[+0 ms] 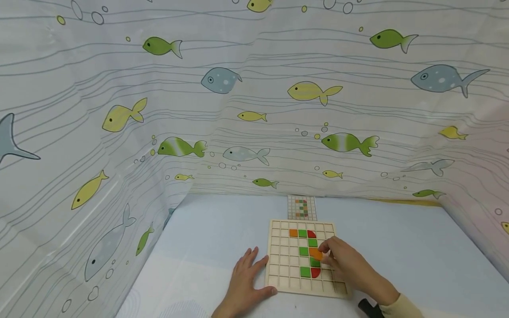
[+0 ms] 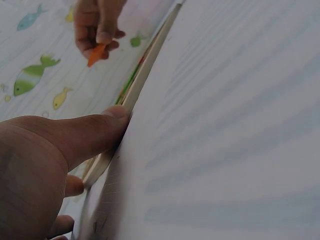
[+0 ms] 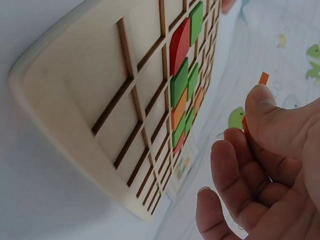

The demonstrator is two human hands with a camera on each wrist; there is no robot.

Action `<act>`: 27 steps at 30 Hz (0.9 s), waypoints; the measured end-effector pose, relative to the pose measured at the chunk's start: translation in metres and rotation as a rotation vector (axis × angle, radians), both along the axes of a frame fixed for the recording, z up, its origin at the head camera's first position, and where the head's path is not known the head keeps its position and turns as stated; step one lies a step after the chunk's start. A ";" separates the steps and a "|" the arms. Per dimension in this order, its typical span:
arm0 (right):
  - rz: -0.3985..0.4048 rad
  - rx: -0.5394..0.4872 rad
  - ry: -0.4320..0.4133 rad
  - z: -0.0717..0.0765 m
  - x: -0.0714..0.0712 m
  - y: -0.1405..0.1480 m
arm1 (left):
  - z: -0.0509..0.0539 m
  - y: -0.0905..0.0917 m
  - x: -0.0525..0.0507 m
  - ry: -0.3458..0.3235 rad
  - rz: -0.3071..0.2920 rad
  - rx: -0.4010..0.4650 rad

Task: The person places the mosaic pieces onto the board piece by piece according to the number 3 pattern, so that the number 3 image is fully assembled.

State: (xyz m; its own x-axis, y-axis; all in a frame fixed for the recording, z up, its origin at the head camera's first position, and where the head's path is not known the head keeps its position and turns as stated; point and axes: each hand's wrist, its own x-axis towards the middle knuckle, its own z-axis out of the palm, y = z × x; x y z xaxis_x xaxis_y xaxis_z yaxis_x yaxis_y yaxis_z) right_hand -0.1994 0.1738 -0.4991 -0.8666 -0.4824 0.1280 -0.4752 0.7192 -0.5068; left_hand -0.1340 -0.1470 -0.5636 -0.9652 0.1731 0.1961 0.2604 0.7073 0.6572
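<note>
A wooden grid board (image 1: 286, 282) lies on the table, with several green, orange and red tiles set in its squares. My right hand (image 1: 350, 263) pinches a loose orange tile (image 2: 96, 54) between thumb and fingers, held above the board's right half. In the right wrist view, only slim bits of that orange tile (image 3: 264, 78) show past the thumb. At the board's left side is my left hand (image 1: 246, 282), fingers spread. Its thumb (image 2: 95, 135) touches the board's near edge. Rounded red tiles (image 1: 312, 234) sit at the top and bottom of the pattern.
A small printed card (image 1: 302, 207) with a coloured grid pattern lies just behind the board. A fish-print sheet (image 1: 254, 132) walls the table at the back and sides. Something black (image 1: 370, 308) shows by the right wrist. Pale tabletop (image 1: 417, 251) extends to the right.
</note>
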 end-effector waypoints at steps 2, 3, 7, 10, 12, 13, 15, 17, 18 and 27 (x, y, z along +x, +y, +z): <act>0.010 -0.003 0.000 0.000 0.000 -0.005 | 0.000 0.000 0.000 0.005 0.000 -0.003; 0.014 -0.008 -0.005 0.000 0.000 -0.007 | 0.000 0.000 0.000 0.006 0.000 -0.004; 0.032 -0.022 -0.022 -0.002 0.001 -0.015 | 0.001 0.000 0.000 0.007 -0.001 -0.003; 0.052 -0.013 0.002 -0.004 0.002 -0.021 | 0.001 0.000 0.000 0.002 -0.001 -0.006; 0.063 0.005 0.034 -0.005 0.002 -0.026 | 0.001 0.000 0.001 -0.006 -0.001 -0.006; 0.072 0.014 0.058 -0.006 0.003 -0.028 | 0.001 0.000 0.001 -0.011 0.000 -0.007; 0.088 0.019 0.087 -0.008 0.005 -0.031 | 0.002 0.000 0.002 -0.022 0.000 -0.005; 0.094 0.018 0.099 -0.010 0.008 -0.034 | 0.002 0.000 0.002 -0.028 -0.001 0.000; 0.097 0.016 0.105 -0.012 0.009 -0.036 | 0.002 0.000 0.002 -0.027 -0.002 0.001; 0.123 0.033 0.177 -0.021 0.014 -0.049 | -0.002 -0.001 0.000 -0.018 0.002 0.002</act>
